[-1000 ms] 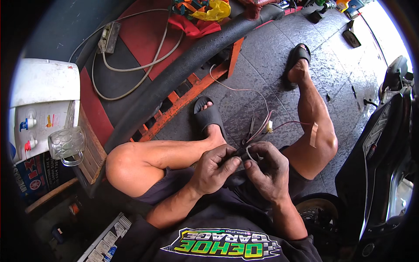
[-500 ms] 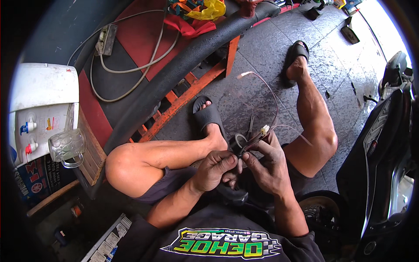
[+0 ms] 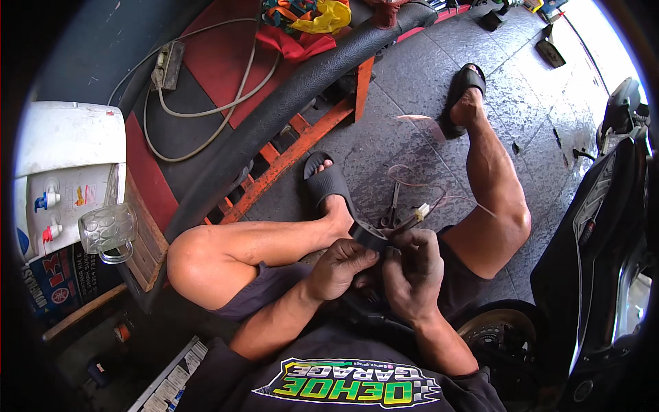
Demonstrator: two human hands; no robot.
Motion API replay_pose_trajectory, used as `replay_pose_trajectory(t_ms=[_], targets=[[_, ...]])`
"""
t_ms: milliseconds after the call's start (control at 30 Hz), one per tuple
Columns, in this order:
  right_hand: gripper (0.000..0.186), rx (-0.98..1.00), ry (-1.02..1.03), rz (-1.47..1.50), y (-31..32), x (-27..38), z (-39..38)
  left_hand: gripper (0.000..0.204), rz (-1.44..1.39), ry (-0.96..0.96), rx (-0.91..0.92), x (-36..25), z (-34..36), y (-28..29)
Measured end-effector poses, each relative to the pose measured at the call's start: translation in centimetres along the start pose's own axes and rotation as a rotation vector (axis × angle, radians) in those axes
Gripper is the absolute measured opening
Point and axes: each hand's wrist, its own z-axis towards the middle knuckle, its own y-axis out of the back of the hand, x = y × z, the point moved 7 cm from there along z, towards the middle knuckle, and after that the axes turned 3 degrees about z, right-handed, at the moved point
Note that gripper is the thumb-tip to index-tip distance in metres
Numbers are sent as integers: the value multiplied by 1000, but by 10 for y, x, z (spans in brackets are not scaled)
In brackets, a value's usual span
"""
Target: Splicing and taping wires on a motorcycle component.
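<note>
Both my hands are closed close together above my lap. A black tape roll (image 3: 371, 238), probably electrical tape, lies against the fingertips of my left hand (image 3: 341, 266), which is pinched. My right hand (image 3: 417, 271) is curled round a bundle of thin wires (image 3: 409, 223). From that fist the wires rise to a white plug connector (image 3: 422, 212), and a thin loose wire (image 3: 412, 182) loops beyond it. The spot where the fingers meet is hidden, so the tape's contact with the wires cannot be made out. Scissors (image 3: 392, 209) lie on the floor just past the hands.
To the left stand a white water dispenser (image 3: 72, 147) and a glass mug (image 3: 108, 232) on a wooden ledge (image 3: 143, 240). An orange-framed bench (image 3: 292, 154) with a black padded edge crosses ahead. A motorcycle (image 3: 597, 261) stands close on the right. Grey tiles (image 3: 412, 89) cover the floor.
My right hand has rolled over into a tighter fist. The tape roll has tipped and dropped toward my left fingertips. The loose wire has swung, its end blurred, and the scissors show more fully.
</note>
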Motion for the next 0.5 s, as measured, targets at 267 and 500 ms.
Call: replay_pose_trajectory(t_ms=[267, 500], targets=[[25, 323, -27, 189, -2, 12, 20, 27, 352, -289, -127, -25, -5, 3], [17, 222, -167, 20, 9, 5, 19, 27, 24, -197, 18, -15, -5, -8]])
